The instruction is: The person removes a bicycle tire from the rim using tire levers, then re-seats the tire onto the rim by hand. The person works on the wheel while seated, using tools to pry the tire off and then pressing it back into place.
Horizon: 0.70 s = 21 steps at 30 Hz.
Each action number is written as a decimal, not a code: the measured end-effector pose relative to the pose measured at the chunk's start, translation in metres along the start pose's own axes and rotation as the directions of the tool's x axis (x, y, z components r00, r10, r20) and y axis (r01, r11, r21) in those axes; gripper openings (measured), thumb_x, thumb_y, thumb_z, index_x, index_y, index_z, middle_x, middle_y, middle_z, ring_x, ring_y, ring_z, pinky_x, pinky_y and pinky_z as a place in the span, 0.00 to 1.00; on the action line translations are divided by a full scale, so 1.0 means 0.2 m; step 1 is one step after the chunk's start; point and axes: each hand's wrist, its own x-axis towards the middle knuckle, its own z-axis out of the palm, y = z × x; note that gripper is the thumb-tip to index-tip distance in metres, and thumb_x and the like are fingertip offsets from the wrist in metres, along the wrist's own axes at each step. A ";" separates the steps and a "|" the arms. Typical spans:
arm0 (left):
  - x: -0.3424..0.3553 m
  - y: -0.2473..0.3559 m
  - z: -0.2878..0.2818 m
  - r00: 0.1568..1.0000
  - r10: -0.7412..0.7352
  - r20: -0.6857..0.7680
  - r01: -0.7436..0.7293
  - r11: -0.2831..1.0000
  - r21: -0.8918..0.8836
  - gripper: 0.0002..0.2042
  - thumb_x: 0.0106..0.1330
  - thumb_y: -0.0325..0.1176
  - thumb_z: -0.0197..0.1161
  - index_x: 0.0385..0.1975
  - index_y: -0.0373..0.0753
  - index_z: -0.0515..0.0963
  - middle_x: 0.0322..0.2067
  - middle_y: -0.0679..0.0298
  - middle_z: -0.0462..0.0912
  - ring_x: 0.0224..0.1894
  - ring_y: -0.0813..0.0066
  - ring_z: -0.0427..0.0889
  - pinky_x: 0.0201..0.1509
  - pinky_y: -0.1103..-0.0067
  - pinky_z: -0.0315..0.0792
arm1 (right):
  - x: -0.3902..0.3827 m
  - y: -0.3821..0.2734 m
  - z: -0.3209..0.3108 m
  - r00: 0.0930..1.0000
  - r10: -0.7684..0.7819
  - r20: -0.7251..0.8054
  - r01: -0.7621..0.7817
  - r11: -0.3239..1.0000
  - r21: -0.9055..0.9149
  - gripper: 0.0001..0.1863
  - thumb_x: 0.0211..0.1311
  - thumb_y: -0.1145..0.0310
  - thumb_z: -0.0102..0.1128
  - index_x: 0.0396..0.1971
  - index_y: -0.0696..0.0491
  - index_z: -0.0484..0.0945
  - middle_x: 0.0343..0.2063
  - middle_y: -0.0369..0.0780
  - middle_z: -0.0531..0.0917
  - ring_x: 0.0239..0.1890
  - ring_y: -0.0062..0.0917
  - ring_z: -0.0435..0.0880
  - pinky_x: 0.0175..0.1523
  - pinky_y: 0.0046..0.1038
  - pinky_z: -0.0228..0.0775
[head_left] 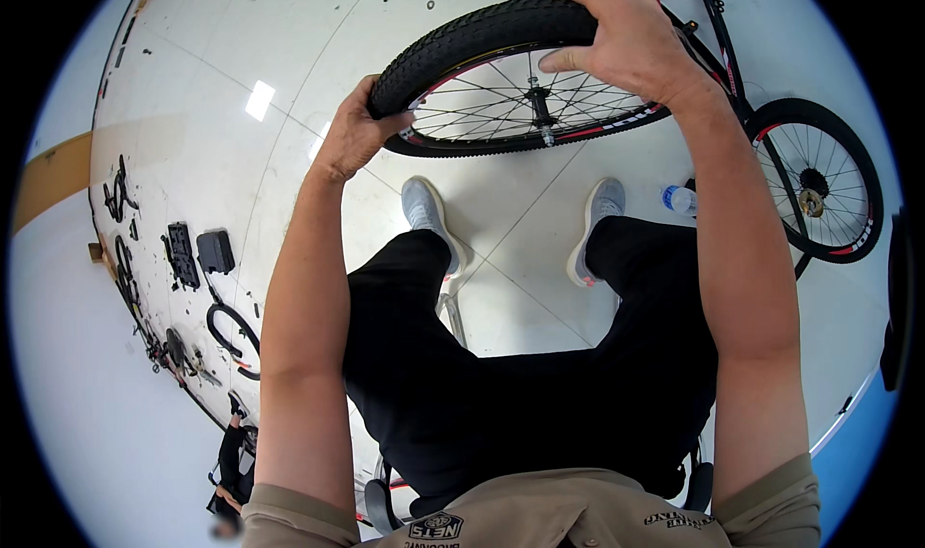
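A bicycle wheel [482, 35] with a black knobby tyre and a red-and-white rim is held in front of me, tilted so its spokes and hub [540, 107] show. At its left side my left hand [358, 132] wraps the tyre, thumb on the near face by the rim. My right hand [626, 39] spans the tyre at the upper right, fingers over the outer tread and thumb inside the rim toward the spokes. Behind my right hand lies a black-and-red bicycle frame [729, 62], partly hidden by my hand and forearm.
The bicycle's other wheel [853, 129] lies to the right. A clear plastic bottle [680, 199] is near my right shoe. On the left floor are an opened tool case [181, 255], a black box [216, 251] and a curved black tube [229, 338]. Another person [231, 461] is at lower left.
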 end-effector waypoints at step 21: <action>0.04 0.26 0.05 0.989 0.087 -0.118 -0.055 0.966 0.251 0.38 0.73 0.67 0.42 0.34 0.31 0.83 0.22 0.55 0.79 0.29 0.66 0.78 0.40 0.70 0.72 | 0.01 -0.41 0.26 0.996 -0.044 -0.084 0.032 0.990 -0.138 0.09 0.56 0.71 0.62 0.37 0.52 0.81 0.34 0.43 0.83 0.41 0.38 0.83 0.50 0.41 0.70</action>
